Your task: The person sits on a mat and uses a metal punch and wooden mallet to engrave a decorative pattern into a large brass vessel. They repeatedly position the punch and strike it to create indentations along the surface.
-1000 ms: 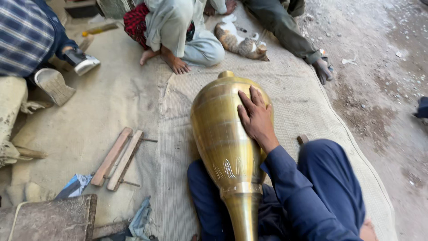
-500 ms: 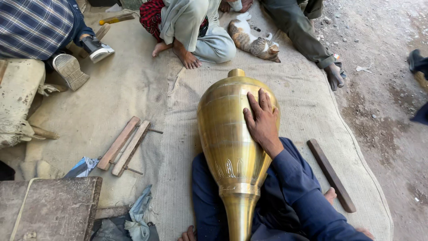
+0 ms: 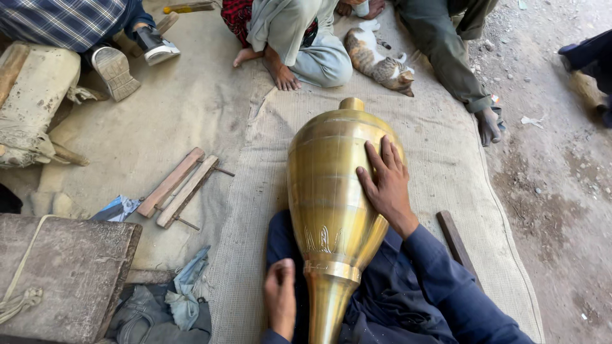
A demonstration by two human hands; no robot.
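**A Big Brass Vase Held on the Lap**

The right hand (image 3: 386, 185) is laid flat on the side of a big brass vase (image 3: 331, 210). Its fingers are spread wide and pressed on the metal. The left hand (image 3: 280, 306) is kept low, just beside the thin neck of the vase. It may be touching the neck, but that cannot be told for sure. Its fingers are curled a little and nothing is held in it.

The vase is laid across the person's lap, on dark blue clothes. Its fat end is pointed away and its thin neck is pointed back at the person. Small marks are cut into the metal near the neck.

A woven mat (image 3: 446, 165) is spread on the ground under the person. A dark wooden stick (image 3: 456, 242) is seen on the mat, to the right. Two wooden strips (image 3: 182, 188) are laid side by side on the left. Rags (image 3: 185, 293) are piled near an old wooden board (image 3: 64, 267).

Further off, a cat (image 3: 379, 60) is lying on the mat. Other people are seated around it.
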